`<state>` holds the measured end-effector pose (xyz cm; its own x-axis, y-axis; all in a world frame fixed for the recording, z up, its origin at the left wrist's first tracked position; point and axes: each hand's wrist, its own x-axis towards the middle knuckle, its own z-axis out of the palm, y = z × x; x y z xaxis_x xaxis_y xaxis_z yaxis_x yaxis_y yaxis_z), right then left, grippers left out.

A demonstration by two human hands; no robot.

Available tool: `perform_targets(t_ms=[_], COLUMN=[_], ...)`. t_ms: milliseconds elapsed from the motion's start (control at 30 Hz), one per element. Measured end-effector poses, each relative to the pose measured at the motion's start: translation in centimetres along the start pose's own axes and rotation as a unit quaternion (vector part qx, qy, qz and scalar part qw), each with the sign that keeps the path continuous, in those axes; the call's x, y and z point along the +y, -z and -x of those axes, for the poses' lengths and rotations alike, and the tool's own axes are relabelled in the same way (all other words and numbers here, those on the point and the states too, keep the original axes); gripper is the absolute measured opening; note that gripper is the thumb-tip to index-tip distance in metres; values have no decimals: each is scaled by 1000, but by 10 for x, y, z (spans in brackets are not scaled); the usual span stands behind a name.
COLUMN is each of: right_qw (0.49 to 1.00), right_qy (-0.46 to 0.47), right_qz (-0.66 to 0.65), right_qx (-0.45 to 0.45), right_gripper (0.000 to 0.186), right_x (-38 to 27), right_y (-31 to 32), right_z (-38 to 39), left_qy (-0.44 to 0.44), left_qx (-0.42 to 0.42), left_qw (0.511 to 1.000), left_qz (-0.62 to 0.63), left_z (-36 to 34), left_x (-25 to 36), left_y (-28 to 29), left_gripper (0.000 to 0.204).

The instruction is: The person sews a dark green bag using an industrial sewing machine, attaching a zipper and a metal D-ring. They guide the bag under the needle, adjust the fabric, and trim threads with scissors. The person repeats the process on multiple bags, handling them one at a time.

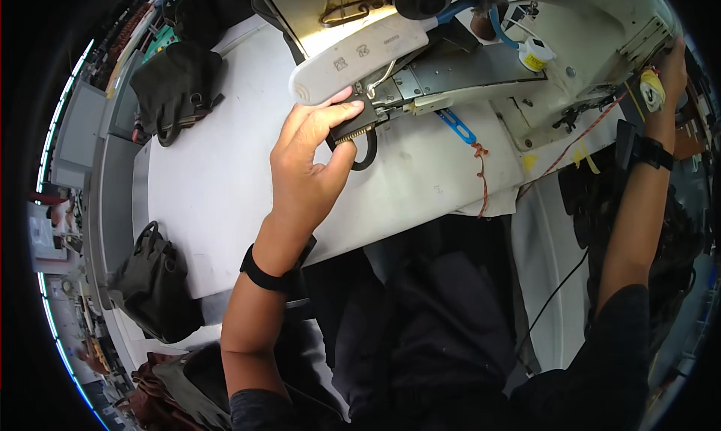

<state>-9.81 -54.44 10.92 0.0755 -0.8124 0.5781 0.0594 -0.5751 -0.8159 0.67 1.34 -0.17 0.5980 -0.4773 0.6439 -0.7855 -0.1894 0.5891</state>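
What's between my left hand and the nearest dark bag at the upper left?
In the head view, only bare white tabletop shows between your left hand and that dark bag.

Hands (312, 134): bare
Left wristband (261, 275): black, with dark block
Right wristband (652, 153): black, with flat rectangular block
Short sleeves (622, 344): dark charcoal
Lap clothing (428, 329): near-black

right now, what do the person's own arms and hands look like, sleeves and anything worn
Short, dark fabric sleeves leave both forearms bare. The left hand is ungloved, with a black band around its wrist. The right hand shows only partly; its wrist wears a black strap with a dark, boxy device.
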Motion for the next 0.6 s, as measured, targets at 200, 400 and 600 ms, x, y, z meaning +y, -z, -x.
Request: perform_targets(t_ms=[200,400,600], right_qw=[995,994,997], right_qy=[-52,-37,-41], right_qz=[-88,-95,-57], right_qx=[20,30,20], right_gripper=[65,65,56], right_x=[-5,-8,-15], right_y=[-5,-8,-6], right_z=[13,20,20], left_qy=[-34,-45,-29], left_qx=[15,16,5], left_qw=[999,998,998], left_qz=[-30,-38,-49], left_z=[-3,-3,-3], left_x=[3,1,4], left_y=[-1,0,3], left_gripper=[44,45,45])
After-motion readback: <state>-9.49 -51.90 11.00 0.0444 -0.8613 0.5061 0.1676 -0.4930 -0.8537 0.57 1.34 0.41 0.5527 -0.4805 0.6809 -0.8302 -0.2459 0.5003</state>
